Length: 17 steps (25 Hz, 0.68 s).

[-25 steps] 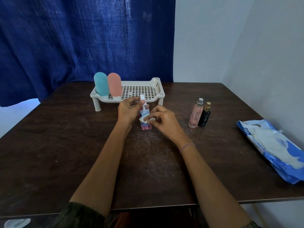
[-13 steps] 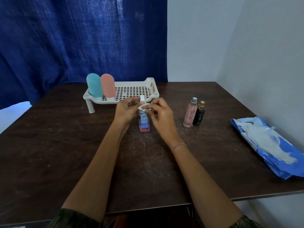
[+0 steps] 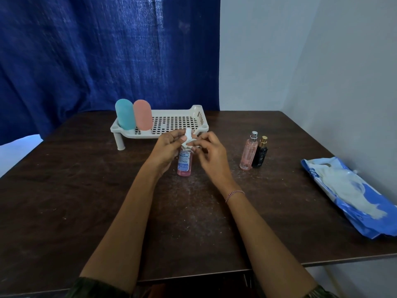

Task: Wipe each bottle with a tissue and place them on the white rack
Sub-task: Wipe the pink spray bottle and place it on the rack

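A small spray bottle (image 3: 184, 164) of pink liquid with a blue-and-white label stands upright on the table centre. My left hand (image 3: 166, 148) holds it near its white nozzle. My right hand (image 3: 209, 150) pinches a scrap of white tissue (image 3: 190, 143) against the bottle's neck. The white perforated rack (image 3: 171, 122) stands behind my hands, with a teal bottle (image 3: 125, 114) and a pink bottle (image 3: 142, 115) upright at its left end. A clear pink perfume bottle (image 3: 248, 152) and a black one with a gold cap (image 3: 260, 153) stand side by side to the right.
A blue-and-white tissue pack (image 3: 350, 196) lies near the table's right edge by the grey wall. A dark blue curtain (image 3: 103, 52) hangs behind the dark wooden table (image 3: 64, 201). White crumbs dust the tabletop around the bottle.
My right hand has moved the tissue up from the bottle's body to its neck and nozzle. The bottle has stayed upright in my left hand.
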Motion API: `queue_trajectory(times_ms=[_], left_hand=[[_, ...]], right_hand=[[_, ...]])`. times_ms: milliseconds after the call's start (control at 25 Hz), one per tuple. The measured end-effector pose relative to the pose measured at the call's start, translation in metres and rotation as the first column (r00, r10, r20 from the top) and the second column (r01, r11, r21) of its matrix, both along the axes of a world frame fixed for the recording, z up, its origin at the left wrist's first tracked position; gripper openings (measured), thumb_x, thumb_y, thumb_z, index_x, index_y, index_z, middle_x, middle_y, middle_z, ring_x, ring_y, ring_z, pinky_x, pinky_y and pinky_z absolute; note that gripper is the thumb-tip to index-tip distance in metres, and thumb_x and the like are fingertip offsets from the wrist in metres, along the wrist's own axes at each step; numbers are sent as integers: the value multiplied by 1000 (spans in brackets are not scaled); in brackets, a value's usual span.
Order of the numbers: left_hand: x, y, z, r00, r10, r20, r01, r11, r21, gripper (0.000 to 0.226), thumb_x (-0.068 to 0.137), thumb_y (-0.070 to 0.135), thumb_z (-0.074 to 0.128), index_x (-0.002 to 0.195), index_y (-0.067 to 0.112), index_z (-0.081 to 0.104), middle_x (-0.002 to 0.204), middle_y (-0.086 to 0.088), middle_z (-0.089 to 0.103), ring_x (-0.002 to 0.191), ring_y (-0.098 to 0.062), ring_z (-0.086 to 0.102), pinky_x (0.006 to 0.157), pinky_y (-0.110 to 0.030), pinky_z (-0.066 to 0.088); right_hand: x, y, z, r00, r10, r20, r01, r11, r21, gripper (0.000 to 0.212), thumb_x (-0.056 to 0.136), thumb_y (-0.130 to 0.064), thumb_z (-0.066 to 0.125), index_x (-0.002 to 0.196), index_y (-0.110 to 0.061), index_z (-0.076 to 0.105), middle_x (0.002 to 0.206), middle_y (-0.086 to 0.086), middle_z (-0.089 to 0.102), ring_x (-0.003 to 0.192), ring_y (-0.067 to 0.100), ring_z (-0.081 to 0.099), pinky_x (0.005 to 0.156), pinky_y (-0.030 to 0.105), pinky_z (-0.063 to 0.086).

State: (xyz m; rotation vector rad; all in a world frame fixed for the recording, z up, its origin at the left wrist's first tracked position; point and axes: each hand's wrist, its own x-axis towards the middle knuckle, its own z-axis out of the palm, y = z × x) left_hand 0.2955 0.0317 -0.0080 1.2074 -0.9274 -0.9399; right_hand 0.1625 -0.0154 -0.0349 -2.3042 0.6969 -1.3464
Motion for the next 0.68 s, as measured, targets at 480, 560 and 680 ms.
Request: queue_trajectory(times_ms=[480, 560, 680], left_hand=[[7, 0, -3, 994, -16, -111, 12, 999, -43, 29, 99, 2, 37, 122, 5, 53, 98, -7, 72, 97, -14, 68, 82, -26, 56], [7, -1, -5, 994, 1, -106, -5, 999, -40, 30, 99, 2, 36, 125, 3, 51, 102, -10, 69, 101, -16, 66, 90, -29, 52], [4, -3, -6, 994, 15, -111, -20, 999, -50, 29, 99, 3, 37, 124, 4, 51, 100, -9, 69, 102, -18, 65, 94, -33, 50]], right_hand=[[-7, 8, 2, 963, 123, -240, -115, 992, 49, 20, 76, -9, 74, 96, -10, 72, 92, 1, 57, 84, 5, 52, 76, 7, 43], [-12, 7, 3, 931, 156, -331, -133, 987, 94, 21, 75, -10, 75, 96, -10, 73, 92, 3, 60, 80, 9, 53, 75, 16, 47], [-14, 5, 6, 934, 99, -343, -75, 994, 82, 19, 75, -10, 74, 94, -9, 73, 94, 6, 61, 82, 12, 56, 78, 23, 50]])
